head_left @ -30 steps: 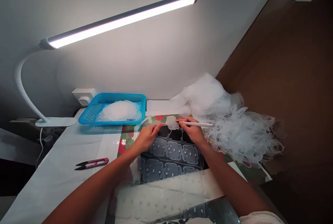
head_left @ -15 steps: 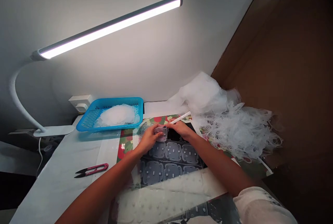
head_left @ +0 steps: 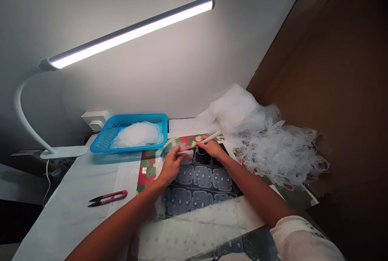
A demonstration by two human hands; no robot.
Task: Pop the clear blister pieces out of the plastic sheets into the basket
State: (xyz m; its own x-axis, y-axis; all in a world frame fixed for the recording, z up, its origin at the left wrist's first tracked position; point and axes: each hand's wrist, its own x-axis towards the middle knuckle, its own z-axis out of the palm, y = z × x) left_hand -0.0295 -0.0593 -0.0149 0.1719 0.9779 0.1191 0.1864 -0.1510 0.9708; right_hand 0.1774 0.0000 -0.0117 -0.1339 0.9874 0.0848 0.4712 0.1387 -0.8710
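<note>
My left hand point(head_left: 172, 165) pinches a small translucent rounded-square piece point(head_left: 187, 156), tilted up over the far end of a moulded sheet. A slim white pen-like tool point(head_left: 214, 135) is gripped in my right hand point(head_left: 212, 148), its back end pointing up and to the right. Below the right fingertips hangs a thin clear strip point(head_left: 197, 150). The two hands are slightly apart. Beneath them, the clear sheet point(head_left: 202, 177) carries rows of similar rounded squares with small studs, over a dark surface. The tool's tip is too small to make out.
A blue basket point(head_left: 98, 144) with a pile of translucent pieces point(head_left: 136, 133) stands at the back left. Red-handled thread snips point(head_left: 109, 199) lie on the left. Tangled clear scraps point(head_left: 279, 152) heap up at right, before a cardboard panel point(head_left: 327, 71). A lamp point(head_left: 133, 30) hangs above.
My left hand has drawn slightly left, away from the right hand, and the piece in it has tilted. A thin strip now shows below the right fingertips.
</note>
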